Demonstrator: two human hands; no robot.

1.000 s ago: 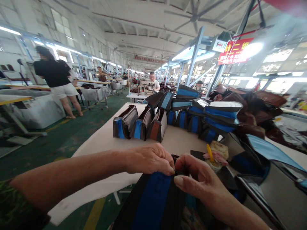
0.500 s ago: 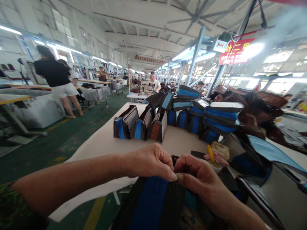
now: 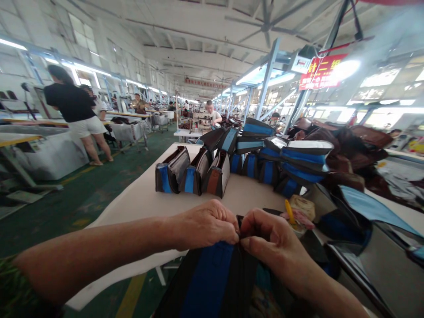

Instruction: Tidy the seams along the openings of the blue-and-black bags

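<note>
I have the black-and-blue bag at the lower centre of the frame, in front of the counter's near edge and running out past the bottom border, its blue strip facing up toward my camera. Its top edge is where I see the work: the left hand is drawn narrow there, thumb and fingertips pinching the edge from the left, and the right hand pinches from the right, thumb against forefinger, the two sets of fingertips just beside each other. What small part they grip, perhaps a seam or the end of a zip, is too dark for me to tell.

I read the step in hand as close fingertip work on that edge. To my mind the next move calls for a firm pinch on one side, small and careful motion on the other, and the bag's body kept from slipping.

Beyond the hands I see the pale counter, with three standing bags in a row near the centre of the frame. Right of them rises a stack of blue-and-black bags; a yellow-handled item lies nearer, and open grey-lined bags fill the lower right. A co-worker in a black top stands at the upper left.
</note>
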